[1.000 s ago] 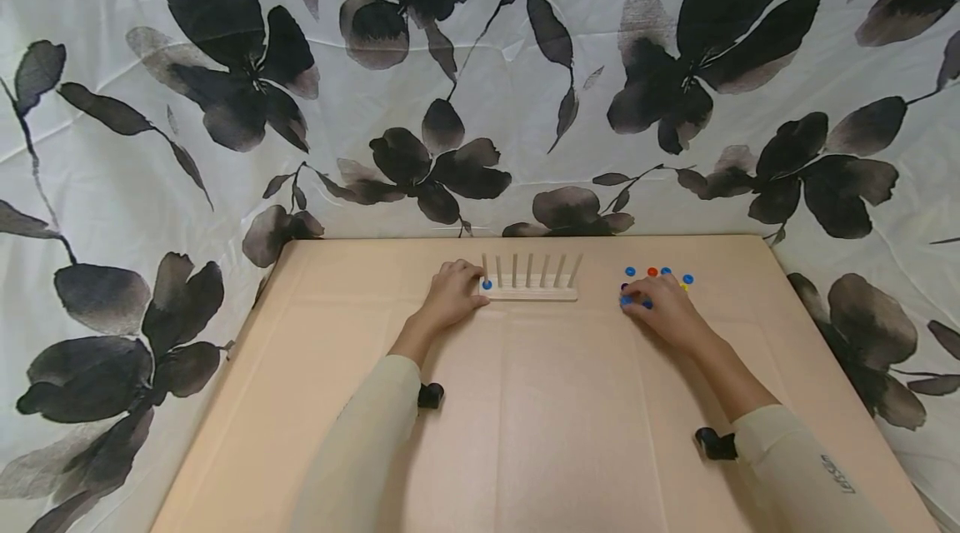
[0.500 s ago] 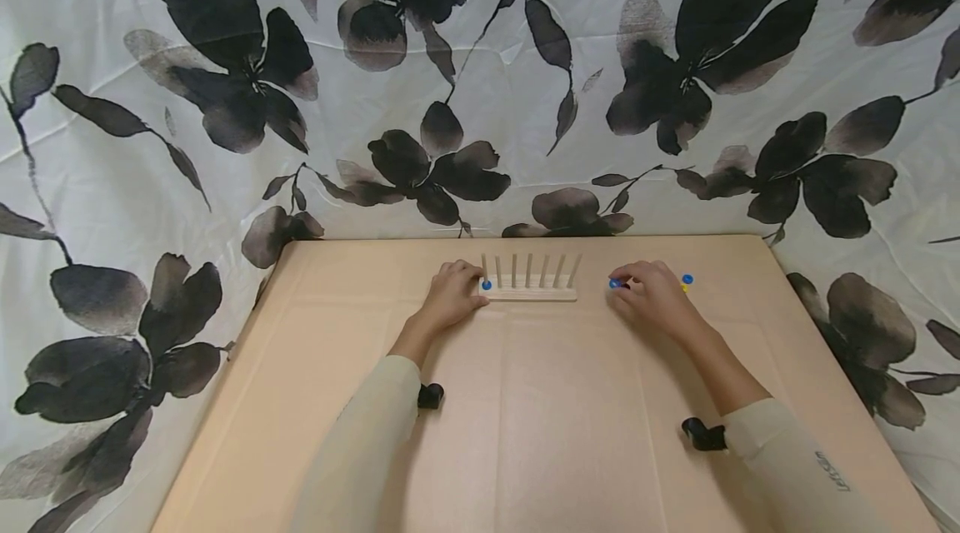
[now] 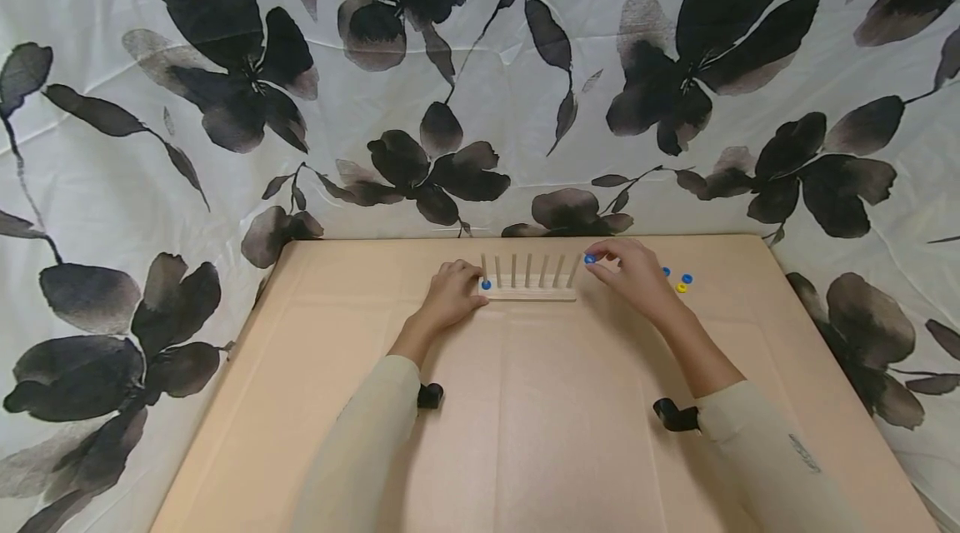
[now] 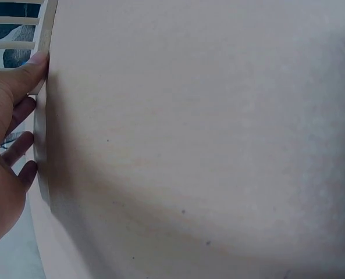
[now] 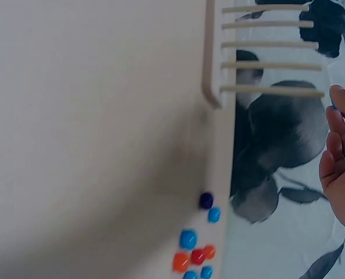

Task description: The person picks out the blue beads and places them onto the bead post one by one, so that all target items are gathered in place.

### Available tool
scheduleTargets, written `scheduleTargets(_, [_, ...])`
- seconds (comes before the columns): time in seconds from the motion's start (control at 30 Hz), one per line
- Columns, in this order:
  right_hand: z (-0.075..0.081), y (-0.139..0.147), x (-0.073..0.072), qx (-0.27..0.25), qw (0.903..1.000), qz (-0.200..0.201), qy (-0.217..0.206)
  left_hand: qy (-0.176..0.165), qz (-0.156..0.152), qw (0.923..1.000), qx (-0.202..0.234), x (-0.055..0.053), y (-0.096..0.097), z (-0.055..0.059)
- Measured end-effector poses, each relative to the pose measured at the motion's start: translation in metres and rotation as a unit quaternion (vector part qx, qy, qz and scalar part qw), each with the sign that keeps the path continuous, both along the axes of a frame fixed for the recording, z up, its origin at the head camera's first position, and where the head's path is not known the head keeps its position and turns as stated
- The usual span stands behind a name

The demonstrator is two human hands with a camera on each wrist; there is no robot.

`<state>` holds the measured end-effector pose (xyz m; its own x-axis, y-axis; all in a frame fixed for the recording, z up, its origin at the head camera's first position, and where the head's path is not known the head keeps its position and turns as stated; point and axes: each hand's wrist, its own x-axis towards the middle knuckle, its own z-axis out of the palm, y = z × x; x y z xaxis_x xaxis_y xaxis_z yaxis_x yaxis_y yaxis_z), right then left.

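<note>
A wooden peg rack with several upright pegs stands near the far side of the table. My left hand grips its left end; in the left wrist view the thumb lies against the base. One blue bead sits low on the leftmost peg. Between thumb and fingertips, my right hand pinches another blue bead, close to the top of the rightmost peg. In the right wrist view that bead is mostly hidden by the fingers.
Loose beads lie right of the rack, including a yellow one and a blue one. The right wrist view also shows dark blue, orange and red beads. Behind the table hangs a floral cloth.
My right hand has picked up a blue bead from the loose beads and moved it left and up to the rightmost peg. The left hand and rack have stayed in place.
</note>
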<state>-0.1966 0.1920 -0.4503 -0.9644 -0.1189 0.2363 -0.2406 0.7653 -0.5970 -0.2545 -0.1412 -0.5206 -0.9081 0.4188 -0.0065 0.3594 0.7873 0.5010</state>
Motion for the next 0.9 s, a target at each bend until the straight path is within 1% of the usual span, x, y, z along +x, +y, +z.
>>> scheduleTargets(0.17, [0.008, -0.019, -0.006, -0.014, 0.9995, 0.018, 0.023, 0.003, -0.002, 1.0000, 0.004, 0.000, 0.000, -0.002])
scheduleTargets(0.37, [0.016, -0.045, -0.012, -0.026, 0.9988, 0.031, 0.027, 0.003, -0.002, 1.0000, 0.004, 0.001, -0.001, -0.003])
scheduleTargets(0.53, [0.019, -0.064, -0.018, -0.030, 0.9974, 0.054, 0.037, 0.002, 0.000, 1.0000, 0.003, 0.001, -0.001, -0.001])
scheduleTargets(0.67, [0.020, -0.077, -0.024, -0.026, 0.9969, 0.066, 0.033, 0.000, -0.002, 1.0000, 0.002, 0.000, -0.002, -0.001])
scheduleTargets(0.9, [0.020, -0.096, -0.033, -0.006, 0.9964, 0.083, 0.013, 0.004, -0.006, 1.0000, -0.002, -0.001, -0.002, -0.002])
